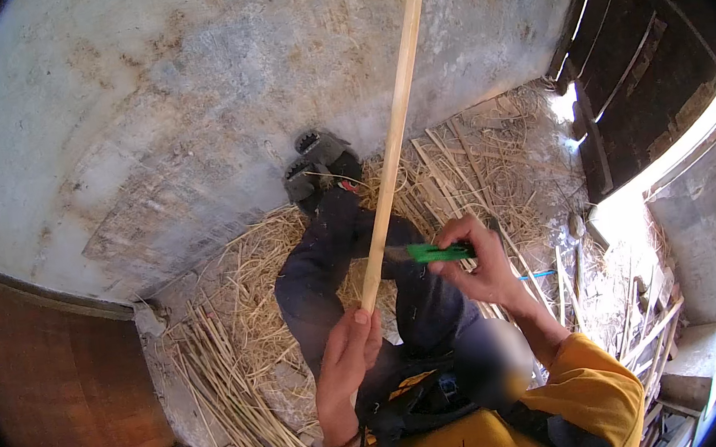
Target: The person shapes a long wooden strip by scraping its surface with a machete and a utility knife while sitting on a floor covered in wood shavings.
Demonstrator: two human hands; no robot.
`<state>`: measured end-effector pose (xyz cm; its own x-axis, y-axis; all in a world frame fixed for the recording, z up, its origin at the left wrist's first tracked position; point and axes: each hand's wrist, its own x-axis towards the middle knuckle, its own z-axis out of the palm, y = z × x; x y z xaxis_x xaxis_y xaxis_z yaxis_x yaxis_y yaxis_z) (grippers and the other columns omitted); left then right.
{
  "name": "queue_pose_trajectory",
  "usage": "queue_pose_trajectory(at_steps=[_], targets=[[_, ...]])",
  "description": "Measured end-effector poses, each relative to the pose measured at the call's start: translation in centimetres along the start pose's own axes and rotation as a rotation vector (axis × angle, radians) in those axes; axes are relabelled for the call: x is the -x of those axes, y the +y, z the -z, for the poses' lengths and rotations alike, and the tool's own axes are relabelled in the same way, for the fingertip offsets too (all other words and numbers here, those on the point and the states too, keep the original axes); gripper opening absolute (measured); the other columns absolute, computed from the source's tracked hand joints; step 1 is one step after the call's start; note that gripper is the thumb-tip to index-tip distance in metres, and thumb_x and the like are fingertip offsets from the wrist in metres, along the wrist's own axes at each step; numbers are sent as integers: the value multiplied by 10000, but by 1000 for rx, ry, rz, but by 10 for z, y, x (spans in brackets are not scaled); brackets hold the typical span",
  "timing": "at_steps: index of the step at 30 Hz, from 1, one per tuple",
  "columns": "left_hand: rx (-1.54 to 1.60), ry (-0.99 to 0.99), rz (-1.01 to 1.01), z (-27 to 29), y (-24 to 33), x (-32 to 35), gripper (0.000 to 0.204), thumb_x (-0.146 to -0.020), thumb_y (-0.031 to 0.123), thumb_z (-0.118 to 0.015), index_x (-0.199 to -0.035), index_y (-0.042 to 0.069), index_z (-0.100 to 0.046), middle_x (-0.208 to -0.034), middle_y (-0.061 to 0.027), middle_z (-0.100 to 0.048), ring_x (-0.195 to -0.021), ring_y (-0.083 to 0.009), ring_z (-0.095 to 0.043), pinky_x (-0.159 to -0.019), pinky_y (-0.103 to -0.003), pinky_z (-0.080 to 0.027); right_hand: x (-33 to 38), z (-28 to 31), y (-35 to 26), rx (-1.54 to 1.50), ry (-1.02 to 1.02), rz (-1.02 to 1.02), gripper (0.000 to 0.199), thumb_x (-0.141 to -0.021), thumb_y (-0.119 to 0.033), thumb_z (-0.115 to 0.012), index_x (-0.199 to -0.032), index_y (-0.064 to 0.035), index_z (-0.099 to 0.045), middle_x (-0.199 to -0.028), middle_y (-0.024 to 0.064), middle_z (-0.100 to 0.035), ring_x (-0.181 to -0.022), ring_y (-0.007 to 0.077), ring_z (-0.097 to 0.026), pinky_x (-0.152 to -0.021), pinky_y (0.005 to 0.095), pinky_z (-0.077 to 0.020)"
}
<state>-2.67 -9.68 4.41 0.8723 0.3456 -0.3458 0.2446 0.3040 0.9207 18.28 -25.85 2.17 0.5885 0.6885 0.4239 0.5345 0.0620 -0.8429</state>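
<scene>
A seated person whittles a long pale wooden stick over a straw-covered floor.

The left hand [347,347] is clamped around the lower end of the stick [392,133], which rises slanting up past a grey plastered wall [187,93]. The right hand [479,259] is closed on a green-handled knife [435,253], its blade meeting the stick just above the left hand. Cut reeds [227,386] and straw [473,159] surround the outstretched legs.
</scene>
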Motion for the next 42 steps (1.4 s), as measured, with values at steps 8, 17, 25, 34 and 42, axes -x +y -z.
queue_pose_trajectory(at_steps=[8, 17, 25, 34, 42], targets=[[-38, 30, -8, -3, 3, 3, 452, -1089, 514, -405, -987, 89, -519, -681, 72, -385, -529, -20, -298, -467, -221, -247, -7, -13, -21, 159, -62, 184, 354, -862, -202, -804, -1177, -89, -687, -933, 91, -694, -816, 292, -697, -699, 384, -545], [-41, 21, -15, -2, 1, 6, 440, -1109, 475, -377, -1087, 74, -555, -721, 72, -437, -577, -8, -348, -501, -196, -267, -8, -18, -25, 153, -22, 212, 384, -814, -169, -838, -1179, -103, -740, -835, 62, -697, -676, 225, -676, -584, 336, -533], [11, 57, -38, -5, -1, 10, 415, -1119, 411, -390, -1170, 33, -554, -831, 69, -498, -635, 2, -377, -557, -168, -296, -10, -17, -28, 184, -6, 245, 398, -784, -155, -855, -1167, -106, -760, -803, 63, -703, -638, 208, -665, -553, 325, -510], [-183, 100, -81, -3, -3, 13, 382, -1128, 334, -365, -1024, 24, -562, -690, 33, -455, -605, -34, -386, -538, -239, -299, -10, -14, -28, 261, 39, 292, 418, -756, -182, -868, -1161, -137, -774, -770, 47, -698, -599, 201, -650, -535, 317, -496], [-229, 93, -128, -1, -5, 15, 390, -1131, 311, -356, -1021, 8, -575, -673, 20, -459, -584, -45, -383, -531, -256, -305, -10, -14, -25, 280, 44, 313, 433, -756, -189, -868, -1177, -146, -773, -765, 45, -691, -588, 199, -641, -521, 323, -487]])
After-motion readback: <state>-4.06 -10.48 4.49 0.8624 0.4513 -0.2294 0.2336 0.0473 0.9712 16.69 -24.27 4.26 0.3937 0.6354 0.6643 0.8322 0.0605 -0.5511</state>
